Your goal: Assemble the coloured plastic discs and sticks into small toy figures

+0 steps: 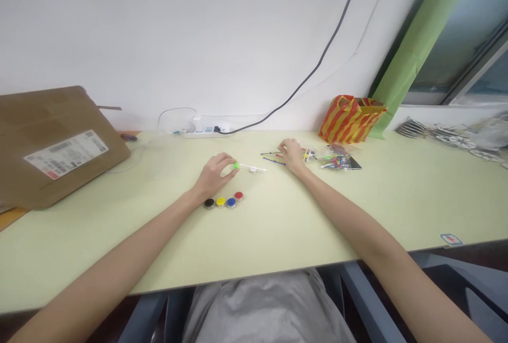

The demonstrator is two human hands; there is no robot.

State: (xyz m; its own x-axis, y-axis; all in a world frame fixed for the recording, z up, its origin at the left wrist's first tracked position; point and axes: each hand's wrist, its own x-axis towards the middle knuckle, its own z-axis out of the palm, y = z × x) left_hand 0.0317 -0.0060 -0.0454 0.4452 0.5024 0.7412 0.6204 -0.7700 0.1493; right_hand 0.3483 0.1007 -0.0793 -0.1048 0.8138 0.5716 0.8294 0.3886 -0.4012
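Between the thumb and fingers of my left hand (216,174) is a small bright green round piece (236,165). A thin white stick (260,169) with a white round part reaches to the right of it, low over the table. Just below that hand sit small clear round pots with coloured tops: black (209,202), yellow (220,201), blue (230,202) and red (238,195). My right hand (292,153) is lowered to the table with curled fingers, beside a thin blue stick (273,161) and a dark stick (270,153). What its fingertips hold is hidden.
Plastic bags of coloured small parts (336,159) lie right of my right hand. Behind them stands a red-and-yellow striped bag (351,120). A cardboard box (59,147) leans at the left. A power strip (206,131) with a black cable (293,91) lies along the wall.
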